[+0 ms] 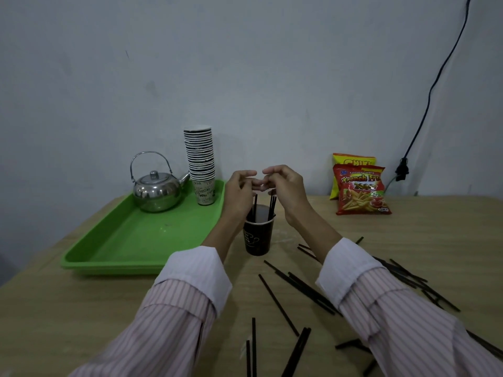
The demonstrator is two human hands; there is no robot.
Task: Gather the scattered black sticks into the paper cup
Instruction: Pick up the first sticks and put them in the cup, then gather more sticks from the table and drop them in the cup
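Observation:
A dark paper cup (pixel 258 238) stands on the wooden table just right of the tray, with a few black sticks (pixel 272 208) standing up in it. My left hand (pixel 238 194) and my right hand (pixel 287 186) hover right above the cup, fingers curled and fingertips almost meeting. The lower fingertips of my right hand pinch the tops of two sticks that lean on the cup's right rim. One stick (pixel 254 206) rises to just under my left fingers; contact is unclear. Several loose black sticks (pixel 307 292) lie scattered on the table near me and to the right, partly hidden by my right sleeve.
A green tray (pixel 122 248) at the left holds a steel kettle (pixel 156 190) and a tall stack of paper cups (pixel 201 164). Two snack bags (pixel 360 190) lean on the wall at the back right. A black cable (pixel 424 115) runs down the wall.

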